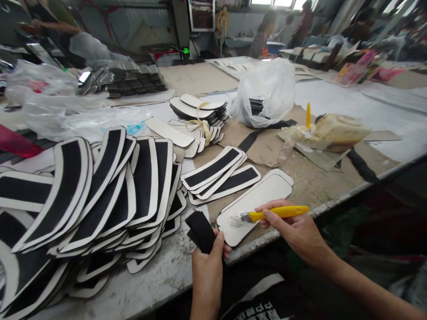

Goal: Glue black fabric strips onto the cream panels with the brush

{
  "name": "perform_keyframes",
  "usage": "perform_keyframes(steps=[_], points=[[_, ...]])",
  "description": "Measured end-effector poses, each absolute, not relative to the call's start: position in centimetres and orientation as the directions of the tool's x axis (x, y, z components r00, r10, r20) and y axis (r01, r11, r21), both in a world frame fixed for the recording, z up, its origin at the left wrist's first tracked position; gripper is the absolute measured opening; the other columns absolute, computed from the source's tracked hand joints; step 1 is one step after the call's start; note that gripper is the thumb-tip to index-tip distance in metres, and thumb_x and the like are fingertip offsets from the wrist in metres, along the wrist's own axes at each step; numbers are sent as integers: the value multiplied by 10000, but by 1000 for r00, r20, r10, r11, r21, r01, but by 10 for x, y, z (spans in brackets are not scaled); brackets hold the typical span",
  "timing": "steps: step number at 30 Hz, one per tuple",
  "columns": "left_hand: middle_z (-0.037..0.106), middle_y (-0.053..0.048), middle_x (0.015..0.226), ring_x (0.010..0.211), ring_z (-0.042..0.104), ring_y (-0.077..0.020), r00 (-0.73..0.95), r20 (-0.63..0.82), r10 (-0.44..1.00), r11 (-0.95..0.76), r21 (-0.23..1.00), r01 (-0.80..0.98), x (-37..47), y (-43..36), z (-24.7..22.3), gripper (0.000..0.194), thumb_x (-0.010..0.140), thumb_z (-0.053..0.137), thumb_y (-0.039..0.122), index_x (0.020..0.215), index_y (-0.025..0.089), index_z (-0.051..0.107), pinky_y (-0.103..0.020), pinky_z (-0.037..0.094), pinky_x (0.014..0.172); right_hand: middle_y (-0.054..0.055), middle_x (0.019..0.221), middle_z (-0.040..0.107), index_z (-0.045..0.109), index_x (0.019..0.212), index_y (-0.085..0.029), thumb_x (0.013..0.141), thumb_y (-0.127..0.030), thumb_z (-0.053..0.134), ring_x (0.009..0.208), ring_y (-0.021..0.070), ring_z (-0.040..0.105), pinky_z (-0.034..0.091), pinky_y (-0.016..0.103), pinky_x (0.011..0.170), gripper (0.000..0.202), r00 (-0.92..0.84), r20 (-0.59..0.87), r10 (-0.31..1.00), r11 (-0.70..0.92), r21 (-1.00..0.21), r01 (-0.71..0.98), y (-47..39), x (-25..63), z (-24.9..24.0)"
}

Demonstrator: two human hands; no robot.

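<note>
My right hand (pixel 289 222) is closed around the yellow handle of a paintbrush (pixel 278 213). The bristles rest on a white curved panel (pixel 263 195), where a whitish wet smear shows. My left hand (pixel 210 269) grips several black strips (pixel 202 231), and its fingertips are at the panel's near left end. Another white panel lies partly under the brushed one. Just beyond, a few white panels with black strips on them (pixel 213 169) overlap on the table.
A large heap of white panels with black strips (pixel 143 186) covers the left. Behind are a tied bundle of white pieces (pixel 196 111) and a plastic bag (pixel 267 93) with dark pieces. A cut-open container (pixel 340 129) with an upright yellow handle stands right. Other people are in the background.
</note>
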State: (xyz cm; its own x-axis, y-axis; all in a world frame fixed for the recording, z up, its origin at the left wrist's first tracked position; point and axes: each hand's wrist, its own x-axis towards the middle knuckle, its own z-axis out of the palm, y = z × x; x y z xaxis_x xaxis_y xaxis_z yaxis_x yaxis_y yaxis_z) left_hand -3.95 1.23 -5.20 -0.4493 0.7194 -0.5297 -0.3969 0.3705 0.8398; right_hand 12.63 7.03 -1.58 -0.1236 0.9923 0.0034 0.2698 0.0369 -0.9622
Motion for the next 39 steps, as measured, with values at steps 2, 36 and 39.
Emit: perform_keyframes(steps=[2, 36, 39], points=[[592, 4, 484, 457, 498, -127, -463, -529, 711, 373, 842, -389, -39, 12, -51, 350, 635, 733, 382, 828, 110, 626, -249, 399, 498, 39, 808, 656, 643, 867, -205, 832, -381, 583, 678, 171, 641, 542, 295, 639, 190, -101, 70, 992, 103, -921, 375, 74, 136, -19], [619, -13, 496, 469, 511, -134, -516, -561, 647, 471, 827, -308, -38, 16, -51, 501, 569, 766, 463, 876, 91, 630, -258, 403, 518, 52, 948, 687, 603, 1022, -208, 839, -118, 549, 898, 174, 656, 557, 272, 793, 210, -331, 426, 842, 538, -692, 480, 64, 175, -22], [616, -10, 493, 465, 504, -128, -514, -562, 648, 463, 827, -320, -37, 16, -48, 472, 574, 766, 431, 877, 94, 634, -253, 408, 516, 51, 955, 688, 615, 1020, -211, 836, -119, 558, 908, 180, 654, 549, 283, 813, 214, -246, 451, 858, 511, -699, 501, 71, 174, -21]])
